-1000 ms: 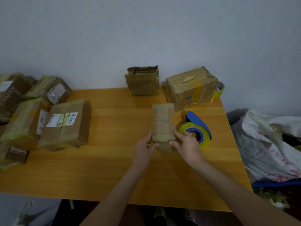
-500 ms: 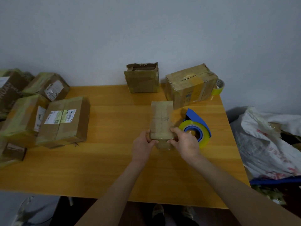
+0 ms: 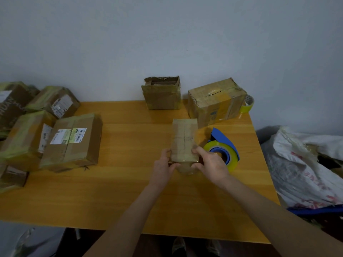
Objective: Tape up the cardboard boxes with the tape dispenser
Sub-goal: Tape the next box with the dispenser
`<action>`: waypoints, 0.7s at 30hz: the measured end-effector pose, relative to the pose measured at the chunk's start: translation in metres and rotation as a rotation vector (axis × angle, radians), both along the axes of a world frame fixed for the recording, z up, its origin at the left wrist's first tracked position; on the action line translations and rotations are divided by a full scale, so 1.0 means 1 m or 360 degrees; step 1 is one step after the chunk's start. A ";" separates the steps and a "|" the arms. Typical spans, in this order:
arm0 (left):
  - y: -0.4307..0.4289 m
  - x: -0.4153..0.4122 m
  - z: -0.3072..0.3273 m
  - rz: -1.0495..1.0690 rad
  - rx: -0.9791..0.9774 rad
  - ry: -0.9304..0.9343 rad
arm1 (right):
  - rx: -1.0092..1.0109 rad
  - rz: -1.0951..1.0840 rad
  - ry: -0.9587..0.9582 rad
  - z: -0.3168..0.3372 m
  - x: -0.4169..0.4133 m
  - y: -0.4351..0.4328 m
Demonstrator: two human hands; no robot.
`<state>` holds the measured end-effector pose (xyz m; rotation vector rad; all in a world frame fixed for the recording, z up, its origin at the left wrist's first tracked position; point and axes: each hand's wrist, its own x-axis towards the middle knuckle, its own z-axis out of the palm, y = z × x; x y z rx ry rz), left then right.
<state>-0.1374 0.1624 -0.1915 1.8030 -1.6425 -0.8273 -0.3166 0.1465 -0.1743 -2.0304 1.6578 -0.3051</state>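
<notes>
A small flat cardboard box (image 3: pixel 182 138) lies lengthwise on the wooden table (image 3: pixel 120 182), its near end wrapped in clear tape. My left hand (image 3: pixel 162 166) grips the near left corner of that box. My right hand (image 3: pixel 210 164) grips the near right corner, thumb on top. Just right of the box sits the blue tape dispenser (image 3: pixel 222 147) with a yellowish tape roll, partly hidden behind my right hand.
An open-topped box (image 3: pixel 161 95) and a taped box (image 3: pixel 215 102) stand at the back, with a spare tape roll (image 3: pixel 247 104) behind. Several taped parcels (image 3: pixel 70 141) crowd the left side. White bags (image 3: pixel 304 164) lie on the floor to the right.
Both hands have shifted slightly along the near end of the small box, keeping hold of it. The dispenser has stayed in place.
</notes>
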 end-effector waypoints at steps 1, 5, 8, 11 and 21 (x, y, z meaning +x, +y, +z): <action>0.001 -0.001 -0.002 -0.0040 -0.0012 -0.0009 | -0.0005 0.0000 0.0015 0.000 0.000 0.001; 0.001 0.000 -0.011 -0.0040 0.0028 -0.0048 | -0.0053 0.0052 0.0066 -0.001 0.005 0.001; -0.001 0.005 -0.009 -0.0141 0.0125 -0.0104 | 0.0047 0.0015 -0.0062 -0.004 -0.003 0.000; -0.004 0.004 -0.004 -0.0154 0.0152 -0.0097 | 0.0127 -0.0178 -0.0200 -0.002 -0.012 -0.002; -0.027 0.010 0.014 0.0395 0.0191 0.0049 | 0.0272 -0.0326 -0.0235 -0.002 0.052 -0.029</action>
